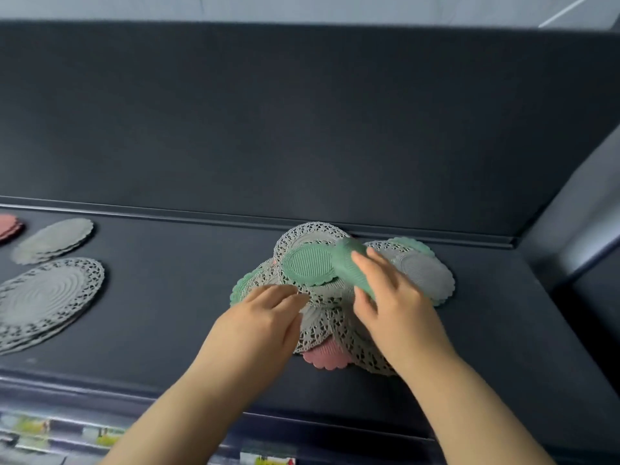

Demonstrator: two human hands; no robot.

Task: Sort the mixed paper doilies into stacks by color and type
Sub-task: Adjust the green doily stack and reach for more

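Note:
A mixed pile of paper doilies [330, 297] lies at the centre right of the dark surface, with white lace, plain white, green and pink ones overlapping. My right hand [394, 297] pinches a green doily [349, 263] and lifts it tilted off the pile. Another green doily [308, 265] lies flat on top beside it. My left hand [265, 317] rests on the pile's left edge with straight fingers on white lace. A pink doily [327, 357] pokes out at the pile's near side.
At the left sit sorted stacks: white lace doilies [47, 300], plain white scalloped ones [53, 239] and pink ones [10, 226] at the frame edge. A raised dark back panel [302, 129] borders the surface behind. A grey chair arm [583, 213] stands at the right.

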